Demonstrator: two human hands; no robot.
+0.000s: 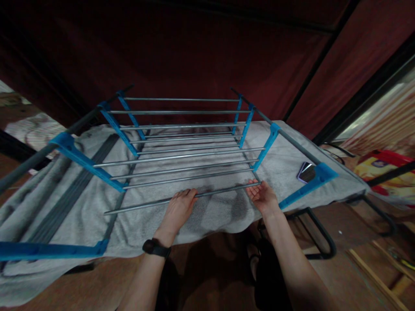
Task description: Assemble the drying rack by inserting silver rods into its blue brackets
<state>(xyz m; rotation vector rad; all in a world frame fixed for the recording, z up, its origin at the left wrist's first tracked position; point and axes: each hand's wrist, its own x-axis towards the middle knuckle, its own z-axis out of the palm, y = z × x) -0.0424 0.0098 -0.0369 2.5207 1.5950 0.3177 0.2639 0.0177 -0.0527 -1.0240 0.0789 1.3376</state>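
Observation:
A loose metal tube (142, 207) lies crosswise before me, its left end free near a grey pole. My left hand (181, 206) is closed over the tube near its middle. At the tube's right end, my right hand (262, 196) has its palm turned up and its fingers around the tube. Beyond it stands a partly assembled rack of metal tubes (181, 158) between blue plastic brackets (267, 147). The nearest blue brackets, one at left (52, 250) and one at right (303, 190), have no tube between them.
A grey cloth (207, 220) covers the surface under the rack. Several spare tubes (74, 190) lie bundled at left. A phone (305, 172) rests near the right bracket. Dark red panels (194, 52) stand behind, and a black metal frame (327, 242) is at lower right.

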